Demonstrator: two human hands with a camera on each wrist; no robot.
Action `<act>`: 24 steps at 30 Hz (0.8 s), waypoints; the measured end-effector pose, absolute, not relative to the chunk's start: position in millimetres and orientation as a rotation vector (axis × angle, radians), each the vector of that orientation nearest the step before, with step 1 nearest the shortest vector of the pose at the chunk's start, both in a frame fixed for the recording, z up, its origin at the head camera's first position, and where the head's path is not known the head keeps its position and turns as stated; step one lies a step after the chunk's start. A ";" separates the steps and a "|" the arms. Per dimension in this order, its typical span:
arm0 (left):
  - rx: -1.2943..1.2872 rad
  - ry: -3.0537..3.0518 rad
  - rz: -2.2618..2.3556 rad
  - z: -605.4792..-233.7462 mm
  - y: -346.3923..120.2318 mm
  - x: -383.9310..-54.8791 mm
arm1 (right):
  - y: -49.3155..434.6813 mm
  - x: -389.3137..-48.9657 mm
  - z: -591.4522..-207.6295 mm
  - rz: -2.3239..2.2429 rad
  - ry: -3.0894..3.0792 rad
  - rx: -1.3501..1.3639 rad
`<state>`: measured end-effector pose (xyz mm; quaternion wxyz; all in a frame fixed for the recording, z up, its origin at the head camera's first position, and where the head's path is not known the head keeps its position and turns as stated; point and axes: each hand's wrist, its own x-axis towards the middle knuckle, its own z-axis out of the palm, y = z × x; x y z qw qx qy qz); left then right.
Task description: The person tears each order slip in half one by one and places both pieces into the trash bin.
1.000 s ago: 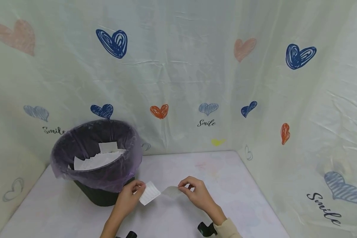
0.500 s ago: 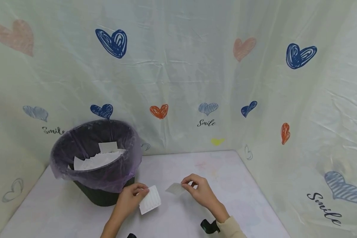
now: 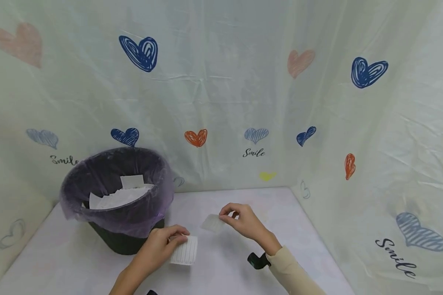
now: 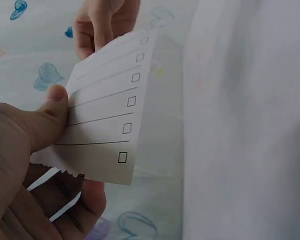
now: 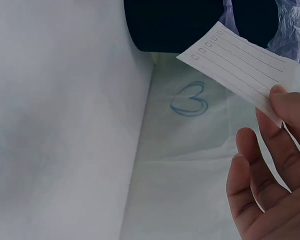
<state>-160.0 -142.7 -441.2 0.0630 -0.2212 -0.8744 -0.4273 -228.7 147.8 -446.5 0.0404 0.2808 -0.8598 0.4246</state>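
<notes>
My left hand (image 3: pixel 158 248) pinches a piece of lined paper (image 3: pixel 186 252) between thumb and fingers, low in front of the bin. In the left wrist view that paper (image 4: pixel 102 115) shows ruled lines, a row of small printed boxes and a ragged torn edge near the fingers. To the right, my right hand (image 3: pixel 245 222) holds a second paper piece (image 3: pixel 211 223) by one corner with thumb and forefinger. The right wrist view shows this piece (image 5: pixel 235 67) with lines and boxes too. A gap separates the two pieces, both held over the white table (image 3: pixel 221 270).
A dark trash bin (image 3: pixel 123 241) lined with a purple plastic bag (image 3: pixel 162 200) stands at the left on the table. White paper scraps (image 3: pixel 122 198) lie inside it. A curtain (image 3: pixel 221 102) printed with hearts rises behind the table and along its sides.
The two paper pieces have come apart as the hands parted. My left hand has lowered slightly and turned its piece; my right hand has moved up with its own.
</notes>
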 end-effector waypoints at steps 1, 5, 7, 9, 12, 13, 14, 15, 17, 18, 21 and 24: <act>-0.715 -2.623 -1.285 -436.5 -144.4 -157.7 | 145.4 -230.4 -444.0 1.285 -2.639 0.881; -0.883 -2.498 -1.249 -420.6 -149.9 -150.9 | 136.8 -236.1 -432.2 1.218 -2.674 0.969; -0.944 -2.431 -1.217 -413.9 -152.0 -149.6 | 133.3 -239.5 -426.7 1.185 -2.681 1.008; -0.992 -2.384 -1.186 -407.3 -154.6 -148.7 | 130.3 -242.4 -420.5 1.161 -2.679 1.033; -1.061 -2.363 -1.181 -397.5 -158.8 -148.1 | 127.4 -246.7 -411.8 1.138 -2.674 1.047; -1.082 -2.359 -1.177 -394.0 -160.7 -148.0 | 126.3 -247.7 -408.6 1.142 -2.672 1.047; -1.102 -2.354 -1.174 -390.3 -162.7 -147.7 | 124.8 -248.6 -405.4 1.148 -2.671 1.049; -1.122 -2.346 -1.170 -386.6 -164.7 -147.5 | 123.3 -249.5 -402.2 1.153 -2.671 1.053; -1.153 -2.327 -1.151 -378.6 -169.0 -147.7 | 119.7 -251.0 -395.7 1.163 -2.674 1.055; -1.166 -2.317 -1.135 -374.2 -171.0 -147.9 | 117.6 -251.8 -392.4 1.165 -2.670 1.062; -1.171 -2.311 -1.092 -360.9 -177.2 -147.4 | 111.0 -254.4 -383.7 1.162 -2.650 1.104; -1.163 -2.323 -1.047 -348.3 -183.4 -146.1 | 103.8 -257.7 -375.7 1.156 -2.631 1.143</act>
